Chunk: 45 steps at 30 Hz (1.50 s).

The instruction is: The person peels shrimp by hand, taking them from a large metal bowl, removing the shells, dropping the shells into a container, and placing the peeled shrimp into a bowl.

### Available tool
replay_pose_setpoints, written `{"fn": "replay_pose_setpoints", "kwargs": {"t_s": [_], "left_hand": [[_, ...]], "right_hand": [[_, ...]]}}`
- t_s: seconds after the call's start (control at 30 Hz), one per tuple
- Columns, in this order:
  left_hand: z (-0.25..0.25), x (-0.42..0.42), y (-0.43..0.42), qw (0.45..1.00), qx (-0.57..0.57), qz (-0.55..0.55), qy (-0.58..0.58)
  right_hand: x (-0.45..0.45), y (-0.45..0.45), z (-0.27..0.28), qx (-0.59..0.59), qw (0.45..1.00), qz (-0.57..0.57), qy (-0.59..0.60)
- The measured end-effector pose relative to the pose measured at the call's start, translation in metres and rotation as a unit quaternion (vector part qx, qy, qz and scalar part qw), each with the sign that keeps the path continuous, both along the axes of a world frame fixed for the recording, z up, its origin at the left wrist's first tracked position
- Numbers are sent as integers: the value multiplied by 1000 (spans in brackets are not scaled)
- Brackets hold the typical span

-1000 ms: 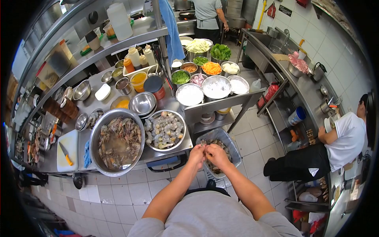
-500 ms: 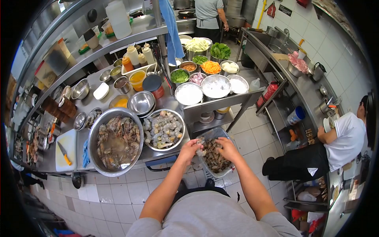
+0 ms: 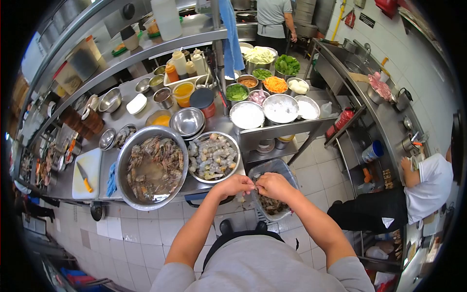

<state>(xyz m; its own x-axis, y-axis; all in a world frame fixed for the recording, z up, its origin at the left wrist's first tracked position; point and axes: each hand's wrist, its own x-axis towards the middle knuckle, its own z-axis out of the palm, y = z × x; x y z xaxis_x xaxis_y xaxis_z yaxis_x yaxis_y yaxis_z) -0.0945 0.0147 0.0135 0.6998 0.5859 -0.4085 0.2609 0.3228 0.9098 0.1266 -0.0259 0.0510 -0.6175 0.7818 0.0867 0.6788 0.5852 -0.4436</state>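
Observation:
My left hand [image 3: 234, 185] and my right hand [image 3: 273, 186] meet fingertip to fingertip, both pinched on a small shrimp that the fingers mostly hide. Pale, translucent matter shows just below the left fingers. Beneath the right hand is a clear plastic bin [image 3: 294, 181] holding brownish shrimp shells and heads [image 3: 272, 206]. On the steel counter to the left, a metal bowl [image 3: 239, 155] is heaped with peeled grey shrimp [image 3: 212, 156]. Beside it, a larger metal basin [image 3: 122, 178] contains whole shrimp [image 3: 158, 151] in cloudy water.
A knife [image 3: 83, 176] lies on a white cutting board [image 3: 92, 192] at the counter's left. Tubs of cut vegetables and white powder [image 3: 247, 115] stand ahead. One person [image 3: 428, 190] works at the right counter; another person [image 3: 274, 22] stands at the back.
My hands have come together from either side of the bin's opening, and the right hand now pinches. The view has shifted, so the counter appears farther right.

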Motion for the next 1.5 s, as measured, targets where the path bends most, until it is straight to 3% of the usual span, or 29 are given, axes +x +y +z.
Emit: {"fn": "replay_pose_setpoints", "kwargs": {"t_s": [0.1, 0.13, 0.2, 0.23, 0.27, 0.3, 0.33, 0.4, 0.43, 0.5, 0.53, 0.63, 0.7, 0.77, 0.83, 0.9, 0.93, 1.0, 1.13, 1.23, 1.3, 1.33, 1.4, 1.5], "left_hand": [[7, 0, -10, 1000, 9, -14, 26], [8, 2, -14, 991, 123, -2, 45], [26, 6, -22, 940, 321, 20, 114], [24, 8, -23, 941, 319, 22, 113], [21, 9, -25, 928, 354, 73, 89], [18, 9, -26, 911, 388, 123, 65], [15, 8, -27, 911, 389, 124, 64], [7, 2, -29, 929, 290, 227, 38], [-2, -2, -29, 928, 291, 230, 41], [-18, -16, -29, 919, 85, 336, -189], [-5, -29, -32, 927, 6, 352, -126], [22, -57, -45, 907, -59, 388, -153], [31, -83, -49, 898, -57, 399, -176], [39, -113, -50, 873, -29, 436, -218], [56, -151, -48, 852, 20, 484, -200], [79, -189, -43, 806, 74, 557, -185], [86, -209, -39, 779, 104, 579, -217], [87, -254, -23, 732, 132, 631, -221], [101, -342, 39, 673, 146, 664, -292], [93, -404, 84, 657, 182, 660, -315], [71, -427, 97, 632, 169, 738, -167], [57, -432, 97, 633, 169, 736, -168], [26, -435, 83, 676, 159, 716, 64], [-11, -421, 57, 730, 211, 630, 159]], "right_hand": [[-5, 3, -17, 41, 998, 2, 46], [-8, 1, -24, 41, 998, 8, 47], [-11, -1, -36, -103, 951, -175, 235], [-13, 0, -42, -105, 951, -173, 232], [-15, 2, -48, -253, 869, -241, 351], [-17, 5, -54, -387, 745, -298, 455], [-15, 7, -63, -387, 745, -298, 455], [-8, 9, -77, -400, 624, -287, 607], [-6, 9, -73, -403, 624, -283, 607], [0, 9, -66, -355, 679, -381, 518], [11, 10, -83, -341, 700, -380, 499], [57, 11, -161, -218, 813, -415, 344], [85, 6, -196, -138, 878, -362, 283], [92, -10, -217, -18, 915, -384, 121], [124, -15, -290, -51, 910, -399, 97], [104, -28, -244, -312, 813, -449, 200], [102, -28, -252, -313, 815, -445, 200], [102, -39, -269, -402, 742, -454, 284], [85, -38, -244, -430, 722, -452, 300], [80, -30, -239, -435, 722, -452, 292], [75, -30, -230, -436, 723, -436, 310], [75, -31, -233, -435, 723, -438, 310], [70, -33, -240, -432, 733, -425, 309], [64, -42, -232, -446, 715, -430, 324]]}}
